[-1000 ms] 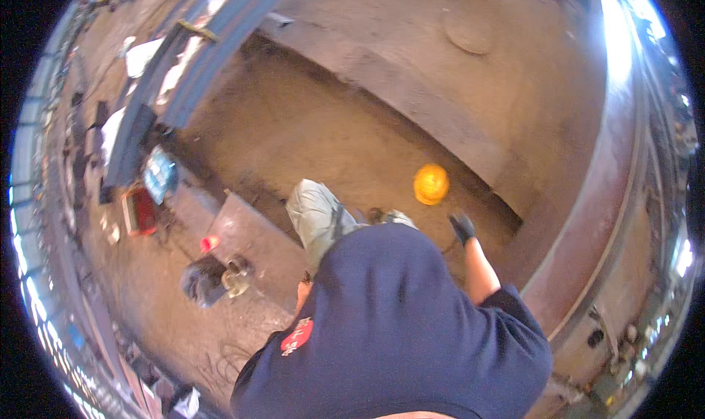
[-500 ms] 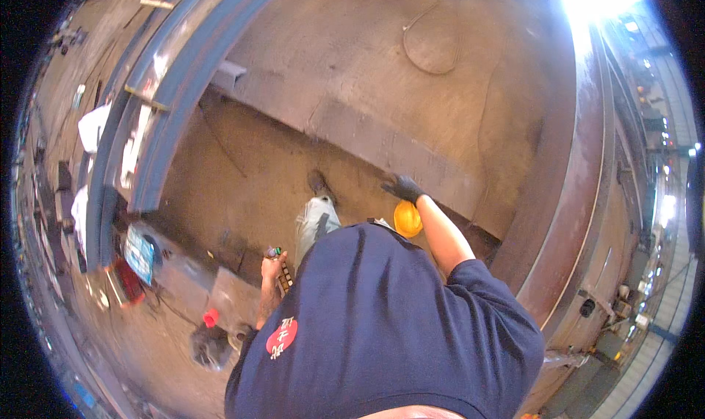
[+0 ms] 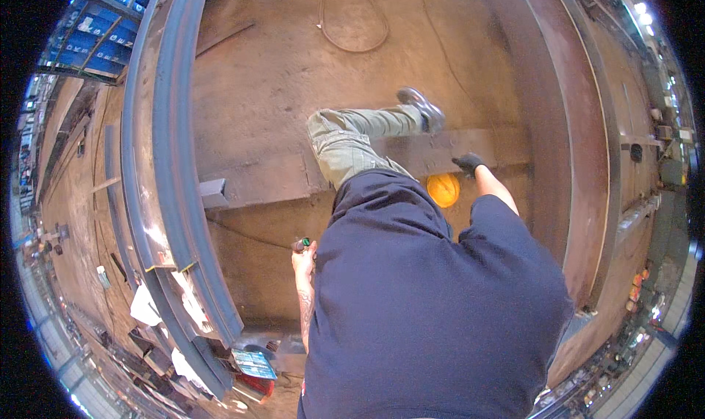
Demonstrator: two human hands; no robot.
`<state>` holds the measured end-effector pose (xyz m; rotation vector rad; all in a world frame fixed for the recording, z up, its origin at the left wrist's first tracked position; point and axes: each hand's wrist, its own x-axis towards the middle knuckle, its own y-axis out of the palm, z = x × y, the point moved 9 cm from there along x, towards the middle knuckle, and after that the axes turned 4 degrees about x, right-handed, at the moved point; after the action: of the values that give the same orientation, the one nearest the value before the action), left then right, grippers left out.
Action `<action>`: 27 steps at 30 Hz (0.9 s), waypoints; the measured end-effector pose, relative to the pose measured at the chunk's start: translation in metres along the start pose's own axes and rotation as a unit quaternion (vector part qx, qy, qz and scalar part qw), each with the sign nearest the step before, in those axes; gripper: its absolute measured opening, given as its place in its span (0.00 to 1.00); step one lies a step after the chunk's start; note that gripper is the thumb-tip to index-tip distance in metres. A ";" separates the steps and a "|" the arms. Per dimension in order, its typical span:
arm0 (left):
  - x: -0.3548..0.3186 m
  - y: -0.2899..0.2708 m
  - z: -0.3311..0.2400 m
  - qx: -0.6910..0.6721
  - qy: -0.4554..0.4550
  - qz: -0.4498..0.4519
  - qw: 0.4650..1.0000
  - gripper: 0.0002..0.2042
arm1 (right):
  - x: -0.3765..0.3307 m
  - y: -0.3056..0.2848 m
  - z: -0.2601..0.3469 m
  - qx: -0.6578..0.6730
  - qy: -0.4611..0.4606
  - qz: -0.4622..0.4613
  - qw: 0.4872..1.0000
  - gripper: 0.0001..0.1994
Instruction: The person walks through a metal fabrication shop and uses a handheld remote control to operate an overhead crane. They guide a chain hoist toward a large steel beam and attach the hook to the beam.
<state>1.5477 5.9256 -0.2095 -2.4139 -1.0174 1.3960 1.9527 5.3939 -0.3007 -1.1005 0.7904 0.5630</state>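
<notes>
One brown floor [image 3: 440, 44] underlies the work area. Two long steel beams flank my position: a blue-grey beam [image 3: 176, 162] on the left and a reddish-brown beam [image 3: 562, 103] on the right. Between them a flat plate [image 3: 272, 178] runs crosswise, ahead of my dark shirt [image 3: 440, 294]. My bent leg [image 3: 344, 141], in green trousers, extends across the plate; the boot [image 3: 422, 109] shows near its far edge. Farther ahead, a looped hose [image 3: 382, 31] lies on the floor. A yellow round object [image 3: 443, 190] is ahead and to my right, just beside my gloved right hand [image 3: 467, 163]. Contact between the two cannot be determined, nor can I tell whether that hand grips anything. A grey bracket [image 3: 214, 191] lies near the left beam. My bare left hand [image 3: 303, 259] is closed around a dark, green-topped handset [image 3: 302, 243], held upright beside my shirt.
</notes>
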 end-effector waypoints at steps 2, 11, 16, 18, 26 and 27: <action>0.043 0.013 -0.029 -0.062 0.011 0.027 0.998 0.11 | 0.027 -0.013 0.077 -0.100 -0.101 -0.028 0.989 0.30; 0.201 0.057 -0.238 -0.170 0.026 -0.063 0.983 0.18 | 0.212 -0.124 0.462 -0.091 -0.387 -0.043 0.917 0.25; 0.234 0.001 -0.289 0.022 0.026 -0.157 0.987 0.27 | 0.204 -0.236 0.517 0.051 -0.370 -0.197 0.906 0.25; 0.238 -0.015 -0.268 0.041 -0.031 -0.204 0.978 0.24 | 0.177 -0.281 0.551 0.063 -0.462 -0.246 0.850 0.25; 0.273 0.064 -0.422 0.070 -0.085 -0.112 0.988 0.14 | 0.233 -0.382 0.467 0.068 -0.249 -0.312 0.914 0.22; 0.294 0.079 -0.438 0.078 -0.054 -0.078 0.992 0.14 | 0.238 -0.393 0.451 0.112 -0.215 -0.320 0.916 0.26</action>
<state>2.0397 6.1312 -0.2127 -2.1194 -1.0535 1.5052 2.5151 5.6757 -0.1630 -0.9056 0.0799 0.1353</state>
